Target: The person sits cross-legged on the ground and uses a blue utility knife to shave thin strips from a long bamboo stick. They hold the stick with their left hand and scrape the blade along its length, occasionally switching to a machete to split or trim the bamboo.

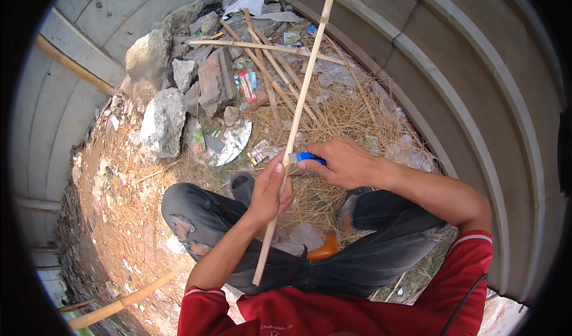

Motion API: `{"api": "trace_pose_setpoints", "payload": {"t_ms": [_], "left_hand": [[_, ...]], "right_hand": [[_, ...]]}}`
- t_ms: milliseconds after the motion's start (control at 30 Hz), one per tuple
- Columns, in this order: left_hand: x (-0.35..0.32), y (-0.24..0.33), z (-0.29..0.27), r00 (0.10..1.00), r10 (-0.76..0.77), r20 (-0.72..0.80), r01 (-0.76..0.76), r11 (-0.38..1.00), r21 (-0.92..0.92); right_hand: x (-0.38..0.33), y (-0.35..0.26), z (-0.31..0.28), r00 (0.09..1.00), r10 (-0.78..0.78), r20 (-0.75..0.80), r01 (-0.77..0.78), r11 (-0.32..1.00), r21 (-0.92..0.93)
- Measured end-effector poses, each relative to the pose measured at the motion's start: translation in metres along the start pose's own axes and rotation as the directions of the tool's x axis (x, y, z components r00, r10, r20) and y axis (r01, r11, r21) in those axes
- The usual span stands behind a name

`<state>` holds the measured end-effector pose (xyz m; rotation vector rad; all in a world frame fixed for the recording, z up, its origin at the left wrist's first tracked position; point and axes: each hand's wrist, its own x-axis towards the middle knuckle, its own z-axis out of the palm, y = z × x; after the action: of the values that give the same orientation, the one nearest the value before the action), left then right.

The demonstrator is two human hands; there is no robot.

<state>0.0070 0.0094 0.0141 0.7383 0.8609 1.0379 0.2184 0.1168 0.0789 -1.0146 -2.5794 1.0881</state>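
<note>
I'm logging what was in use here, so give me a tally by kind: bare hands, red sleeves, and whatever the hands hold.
Left hand and right hand: 2
Red sleeves: 2
Long pale strip, held in the left hand: 1
Blue-handled cutter, held in the right hand: 1
Total: 6

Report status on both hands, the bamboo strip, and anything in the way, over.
Left hand gripping bamboo strip. Right hand holding blue cutter, blade at the strip. Left thumb close to blade; nothing else visibly in the way.
</note>
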Motion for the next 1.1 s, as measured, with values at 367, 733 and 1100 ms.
{"api": "trace_pose_setpoints", "payload": {"t_ms": [367,733,1100], "left_hand": [[-0.011,0.005,0.004,0.985,-0.153,0.084,0.159,0.985,-0.071],[-0.014,0.012,-0.012,0.990,-0.134,0.053,0.140,0.983,-0.119],[-0.021,-0.005,-0.002,0.951,-0.201,0.234,0.219,0.974,-0.056]], "right_hand": [[0.036,0.083,-0.041,0.921,0.209,-0.329,-0.241,0.969,-0.058],[0.026,0.023,0.013,0.992,0.023,-0.122,-0.046,0.981,-0.187],[0.005,0.146,-0.091,0.732,0.223,-0.644,-0.390,0.912,-0.127]]}}
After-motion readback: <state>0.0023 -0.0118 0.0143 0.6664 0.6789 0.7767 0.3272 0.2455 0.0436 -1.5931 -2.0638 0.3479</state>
